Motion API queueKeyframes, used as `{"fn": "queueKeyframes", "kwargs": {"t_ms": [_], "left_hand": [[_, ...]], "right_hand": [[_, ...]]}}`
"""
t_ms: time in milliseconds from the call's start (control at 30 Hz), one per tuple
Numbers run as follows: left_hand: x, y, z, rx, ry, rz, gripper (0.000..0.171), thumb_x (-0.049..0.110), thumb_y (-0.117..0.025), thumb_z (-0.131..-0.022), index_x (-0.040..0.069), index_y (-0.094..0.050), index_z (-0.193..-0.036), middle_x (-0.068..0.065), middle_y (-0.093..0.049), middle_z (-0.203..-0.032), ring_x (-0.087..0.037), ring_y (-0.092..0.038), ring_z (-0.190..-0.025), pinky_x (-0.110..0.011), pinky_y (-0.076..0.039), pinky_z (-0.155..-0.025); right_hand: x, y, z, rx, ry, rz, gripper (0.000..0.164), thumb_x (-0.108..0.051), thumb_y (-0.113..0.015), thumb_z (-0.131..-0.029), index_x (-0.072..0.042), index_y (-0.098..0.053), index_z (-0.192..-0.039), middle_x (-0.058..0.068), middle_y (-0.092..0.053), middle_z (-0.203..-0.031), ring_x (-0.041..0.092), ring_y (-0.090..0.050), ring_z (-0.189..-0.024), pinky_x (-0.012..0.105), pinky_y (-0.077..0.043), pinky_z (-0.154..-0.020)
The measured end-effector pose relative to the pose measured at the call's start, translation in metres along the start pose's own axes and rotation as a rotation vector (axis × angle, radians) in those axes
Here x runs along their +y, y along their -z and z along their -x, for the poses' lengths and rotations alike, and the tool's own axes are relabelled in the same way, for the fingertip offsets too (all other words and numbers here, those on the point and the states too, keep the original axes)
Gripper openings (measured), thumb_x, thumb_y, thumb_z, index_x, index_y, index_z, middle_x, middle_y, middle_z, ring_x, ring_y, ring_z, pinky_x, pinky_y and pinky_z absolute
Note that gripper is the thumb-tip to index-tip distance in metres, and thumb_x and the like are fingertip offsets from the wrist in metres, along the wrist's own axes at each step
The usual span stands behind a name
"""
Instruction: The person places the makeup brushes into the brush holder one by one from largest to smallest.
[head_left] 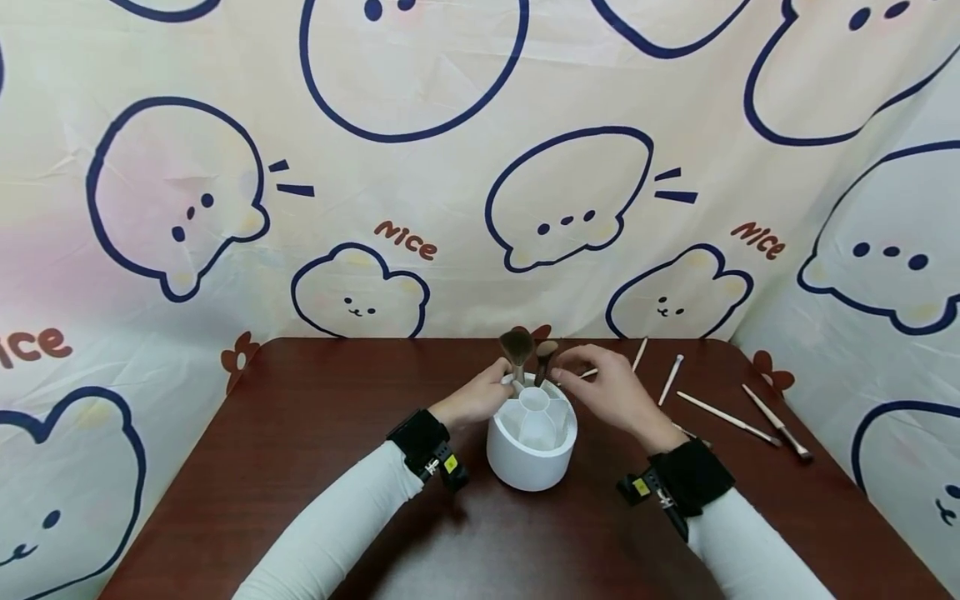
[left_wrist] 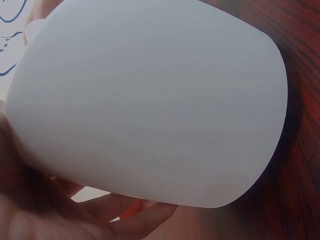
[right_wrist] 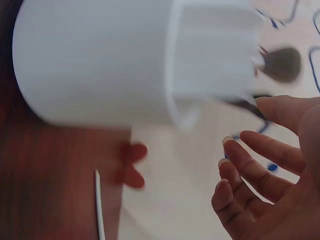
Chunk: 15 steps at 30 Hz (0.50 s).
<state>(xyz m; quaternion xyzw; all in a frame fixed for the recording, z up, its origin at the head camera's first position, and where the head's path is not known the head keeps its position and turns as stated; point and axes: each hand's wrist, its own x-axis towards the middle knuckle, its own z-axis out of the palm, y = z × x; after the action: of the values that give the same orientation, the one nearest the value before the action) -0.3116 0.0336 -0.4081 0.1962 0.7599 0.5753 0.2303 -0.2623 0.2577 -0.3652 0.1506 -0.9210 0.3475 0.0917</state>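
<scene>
A round white makeup brush holder [head_left: 528, 468] with inner compartments stands on the table. In its back part, a fluffy makeup brush [head_left: 517, 343] and a smaller dark makeup brush [head_left: 545, 354] stand with bristles up. My left hand [head_left: 474, 400] grips the holder's left side near the rim, fingers reaching round its wall [left_wrist: 150, 100] in the left wrist view. My right hand [head_left: 609, 390] is at the right of the rim, beside the dark brush. In the right wrist view its fingers [right_wrist: 255, 172] are spread and loosely bent, and the thumb overlaps the dark brush's handle.
Several thin brushes lie on the brown table [head_left: 322, 467] to the right, among them a pale-handled brush [head_left: 727, 417] and a thicker brush [head_left: 776, 422] near the right edge. A cloth printed with cartoon bears [head_left: 450, 183] hangs behind the table and along its sides.
</scene>
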Motion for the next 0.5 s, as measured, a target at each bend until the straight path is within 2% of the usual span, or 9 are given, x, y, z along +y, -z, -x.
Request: {"fn": "queueKeyframes", "kwargs": {"t_ms": [100,200,367,500], "left_hand": [[0.001,0.001,0.000,0.009,-0.006,-0.005,0.058,0.009,-0.043,-0.104,0.015,-0.027,-0.160,-0.011,-0.034,-0.162,-0.029,-0.031,-0.150,-0.057,-0.024,-0.120],[0.003,0.003,0.000,0.015,-0.023,-0.004,0.057,0.008,-0.042,-0.104,0.014,-0.029,-0.159,-0.013,-0.037,-0.160,-0.030,-0.033,-0.149,-0.057,-0.024,-0.120],[0.004,0.003,0.001,0.023,-0.024,-0.018,0.052,0.009,-0.043,-0.104,0.013,-0.033,-0.155,-0.011,-0.034,-0.162,-0.029,-0.031,-0.149,-0.055,-0.023,-0.121],[0.002,-0.001,0.002,0.023,-0.015,0.001,0.045,0.008,-0.045,-0.103,0.010,-0.040,-0.148,-0.011,-0.034,-0.161,-0.030,-0.032,-0.148,-0.054,-0.025,-0.121]], "right_hand": [[0.013,0.021,0.002,0.043,-0.004,0.081,0.027,-0.026,-0.067,-0.100,-0.007,-0.071,-0.119,0.012,-0.071,-0.114,0.028,-0.065,-0.099,0.044,-0.055,-0.081],[0.039,0.042,0.007,0.084,-0.044,0.165,0.031,-0.028,-0.063,-0.102,-0.004,-0.069,-0.122,0.016,-0.069,-0.114,0.028,-0.062,-0.092,0.043,-0.050,-0.076],[0.108,0.069,0.029,0.089,-0.203,0.271,0.036,-0.025,-0.057,-0.104,0.003,-0.063,-0.126,0.028,-0.063,-0.121,0.039,-0.061,-0.095,0.049,-0.048,-0.074],[0.169,0.087,0.058,0.117,-0.311,0.378,0.036,-0.017,-0.056,-0.101,0.011,-0.062,-0.121,0.035,-0.062,-0.114,0.046,-0.061,-0.092,0.054,-0.048,-0.069]]}}
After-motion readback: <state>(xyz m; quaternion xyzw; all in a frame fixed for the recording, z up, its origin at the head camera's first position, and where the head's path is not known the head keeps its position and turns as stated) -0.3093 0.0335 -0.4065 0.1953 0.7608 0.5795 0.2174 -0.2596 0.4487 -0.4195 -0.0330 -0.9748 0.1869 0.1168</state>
